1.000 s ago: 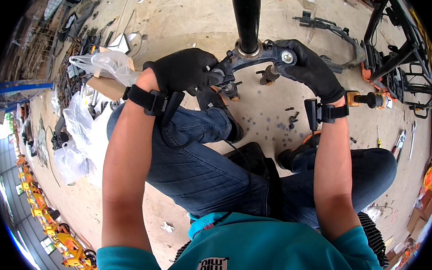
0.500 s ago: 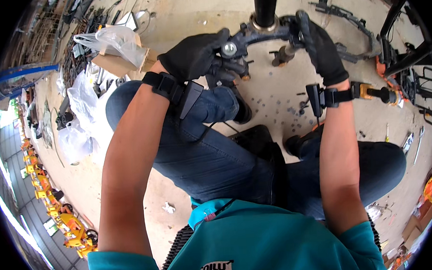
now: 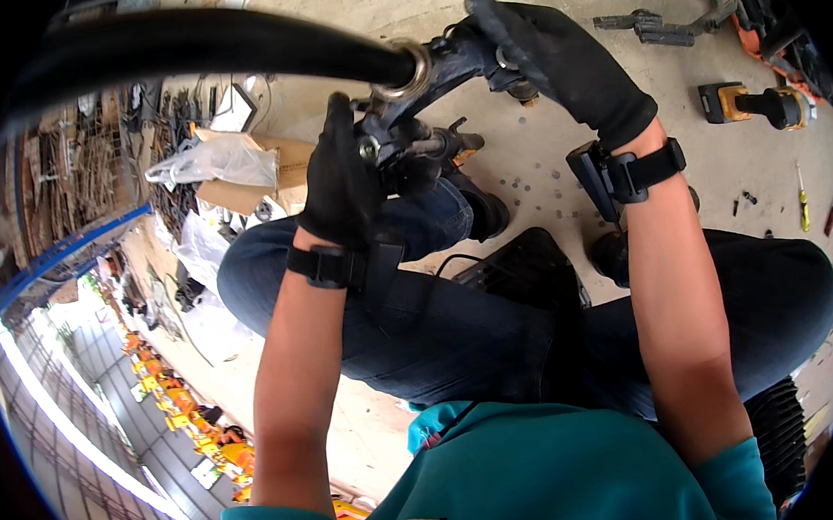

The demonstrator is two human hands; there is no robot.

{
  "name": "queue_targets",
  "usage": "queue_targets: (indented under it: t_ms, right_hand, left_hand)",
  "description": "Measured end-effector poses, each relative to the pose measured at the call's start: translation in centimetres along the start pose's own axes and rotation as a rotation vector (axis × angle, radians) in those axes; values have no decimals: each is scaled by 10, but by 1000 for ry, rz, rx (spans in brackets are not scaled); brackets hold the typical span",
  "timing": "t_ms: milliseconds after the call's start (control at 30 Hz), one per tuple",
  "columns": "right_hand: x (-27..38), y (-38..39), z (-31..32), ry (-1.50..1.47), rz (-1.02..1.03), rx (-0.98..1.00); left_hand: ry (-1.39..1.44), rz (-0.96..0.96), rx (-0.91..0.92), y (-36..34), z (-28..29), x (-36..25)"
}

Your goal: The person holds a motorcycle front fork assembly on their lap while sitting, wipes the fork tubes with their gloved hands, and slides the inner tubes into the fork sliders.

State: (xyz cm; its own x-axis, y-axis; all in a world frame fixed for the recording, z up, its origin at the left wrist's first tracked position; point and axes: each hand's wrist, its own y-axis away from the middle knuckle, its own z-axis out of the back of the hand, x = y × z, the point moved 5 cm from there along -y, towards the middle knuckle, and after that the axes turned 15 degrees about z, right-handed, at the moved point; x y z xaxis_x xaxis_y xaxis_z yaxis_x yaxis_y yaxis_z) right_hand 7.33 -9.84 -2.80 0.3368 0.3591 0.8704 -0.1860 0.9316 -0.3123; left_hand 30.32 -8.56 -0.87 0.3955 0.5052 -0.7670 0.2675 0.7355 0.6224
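Observation:
Both my hands wear black gloves and hold a black fork crown (image 3: 457,64) with a long black tube (image 3: 203,46). The tube reaches from a metal ring at the crown toward the far left, close to the camera and blurred. My left hand (image 3: 340,179) is wrapped round the near left end of the crown, beside a round bolt head. My right hand (image 3: 571,65) grips the far right end, its fingers stretched along the top. Short stubs hang below the crown, partly hidden. The part is held above the floor, tilted.
A yellow-and-black power tool (image 3: 755,104) lies at the right, with a yellow screwdriver (image 3: 803,196) nearer. Small round pieces (image 3: 536,191) are scattered on the floor. A cardboard box (image 3: 293,163) and plastic bag (image 3: 215,165) stand left. Orange vehicle parts (image 3: 756,44) lie far right.
The tube has swung from pointing away to pointing left as my hands turned the crown. My left hand came nearer; my right hand moved farther away and to the left.

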Motion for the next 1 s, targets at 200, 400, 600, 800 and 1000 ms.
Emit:
queue_targets:
  t_ms: [200, 400, 600, 800, 1000]
  right_hand:
    - [3, 5, 3, -9, 255, -169]
    - [1, 23, -4, 461, 623, -47]
    - [3, 9, -2, 240, 558, 19]
    - [9, 14, 3, 228, 562, -10]
    - [0, 17, 5, 339, 552, 38]
  left_hand:
    - [-939, -395, -301, 9, -3, -11]
    - [-861, -210, -210, 11, -10, -7]
    - [-560, -104, -264, -8, 23, 21]
    - [260, 196, -321, 7, 47, -3]
    - [-10, -253, -689, -3, 47, -18]
